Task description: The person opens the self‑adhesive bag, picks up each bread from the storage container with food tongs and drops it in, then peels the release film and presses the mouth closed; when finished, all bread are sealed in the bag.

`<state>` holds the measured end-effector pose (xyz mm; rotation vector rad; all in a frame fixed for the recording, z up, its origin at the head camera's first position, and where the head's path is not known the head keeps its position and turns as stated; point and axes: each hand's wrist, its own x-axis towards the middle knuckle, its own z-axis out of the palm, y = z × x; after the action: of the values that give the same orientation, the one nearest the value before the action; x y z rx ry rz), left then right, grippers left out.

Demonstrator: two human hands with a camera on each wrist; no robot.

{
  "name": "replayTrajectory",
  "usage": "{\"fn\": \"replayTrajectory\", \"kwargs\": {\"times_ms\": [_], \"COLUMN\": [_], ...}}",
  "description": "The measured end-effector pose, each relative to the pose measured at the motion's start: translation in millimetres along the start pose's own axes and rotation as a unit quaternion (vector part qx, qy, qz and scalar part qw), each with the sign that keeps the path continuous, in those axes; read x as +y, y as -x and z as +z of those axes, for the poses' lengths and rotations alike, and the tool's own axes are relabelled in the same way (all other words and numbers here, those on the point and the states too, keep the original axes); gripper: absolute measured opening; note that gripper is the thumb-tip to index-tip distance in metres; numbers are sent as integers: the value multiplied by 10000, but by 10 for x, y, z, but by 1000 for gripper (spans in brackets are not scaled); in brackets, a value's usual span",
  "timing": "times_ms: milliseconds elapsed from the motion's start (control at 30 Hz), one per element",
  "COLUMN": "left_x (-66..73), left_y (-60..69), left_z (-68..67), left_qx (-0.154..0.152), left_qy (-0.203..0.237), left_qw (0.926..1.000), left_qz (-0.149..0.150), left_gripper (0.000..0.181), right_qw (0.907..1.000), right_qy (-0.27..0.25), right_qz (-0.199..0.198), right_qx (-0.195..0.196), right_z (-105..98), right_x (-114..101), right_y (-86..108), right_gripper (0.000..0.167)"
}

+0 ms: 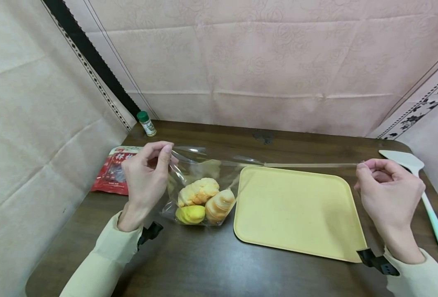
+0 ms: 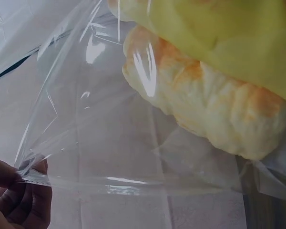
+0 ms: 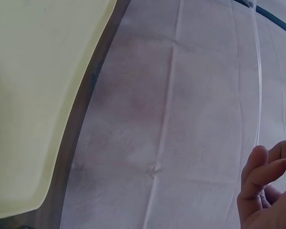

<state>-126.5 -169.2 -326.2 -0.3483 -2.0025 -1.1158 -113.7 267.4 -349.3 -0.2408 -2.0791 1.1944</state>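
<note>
My left hand (image 1: 148, 175) pinches the upper left corner of a clear plastic bag (image 1: 226, 173). Inside the bag are a knobbly bread roll (image 1: 200, 191), a ridged bread roll (image 1: 219, 206) and a yellow piece (image 1: 190, 215) whose kind is unclear. A thin, pale plastic strip (image 1: 311, 165) runs taut from the bag's top right over to my right hand (image 1: 391, 202), which pinches its end. In the left wrist view, thumb and fingers grip the bag's edge (image 2: 124, 186), with the knobbly bread roll behind the film. The strip (image 3: 258, 81) rises from my fingertips in the right wrist view.
Below the strip lies a pale yellow tray (image 1: 297, 214). A red packet (image 1: 111, 173) is left of the bag, partly behind my left hand. Farther back stands a small green-capped bottle (image 1: 146, 123). A spatula (image 1: 436, 222) lies along the table's right side, beyond my right hand.
</note>
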Motion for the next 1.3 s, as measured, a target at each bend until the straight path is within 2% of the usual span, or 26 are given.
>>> {"fn": "replayTrajectory", "kwargs": {"times_ms": [167, 267, 367, 500, 633, 700, 833, 900, 933, 1033, 1133, 1200, 1300], "left_x": [6, 15, 9, -10, -31, -32, -30, -32, -34, -40, -53, -58, -63], "left_y": [7, 12, 14, 6, 3, 2, 6, 9, 11, 15, 19, 21, 21], "left_z": [31, 44, 43, 16, 3, 7, 15, 18, 16, 14, 14, 17, 17], "left_qx": [-67, -93, -90, -109, -164, -163, -177, -151, -158, -140, -123, -111, -98], "left_qy": [1, 40, -38, -73, 100, 115, 115, 141, 140, 170, 192, 201, 209], "left_qw": [9999, 9998, 9997, 9993, 9988, 9987, 9986, 9986, 9986, 9986, 9985, 9985, 9985], "left_qz": [111, 159, 246, 358, 454, 474, 478, 479, 484, 485, 494, 501, 503], "left_gripper": [10, 10, 9, 8, 6, 6, 7, 7, 7, 7, 7, 6, 6], "right_qw": [9994, 9966, 9898, 9671, 9302, 9141, 8938, 8940, 8976, 9180, 9362, 9395, 9359], "right_qy": [248, 644, 1214, 2016, 2313, 2339, 2510, 2609, 2627, 2539, 2149, 1851, 1218], "right_qz": [234, 399, 391, 203, -13, -24, -135, -318, -421, -660, -960, -1151, -1259], "right_qx": [-102, -323, -641, -1540, -2850, -3313, -3714, -3630, -3516, -2974, -2611, -2644, -3055], "right_z": [-4, 2, 5, 3, 61, 92, 94, 88, 86, 103, 171, 243, 395], "right_x": [63, 105, 164, 252, 338, 376, 423, 416, 403, 298, 130, 0, -183], "right_y": [-4, -5, -16, -15, 41, 65, 65, 58, 59, 88, 143, 188, 261], "right_gripper": [25, 17, 18, 23, 21, 21, 22, 24, 27, 41, 38, 28, 14]}}
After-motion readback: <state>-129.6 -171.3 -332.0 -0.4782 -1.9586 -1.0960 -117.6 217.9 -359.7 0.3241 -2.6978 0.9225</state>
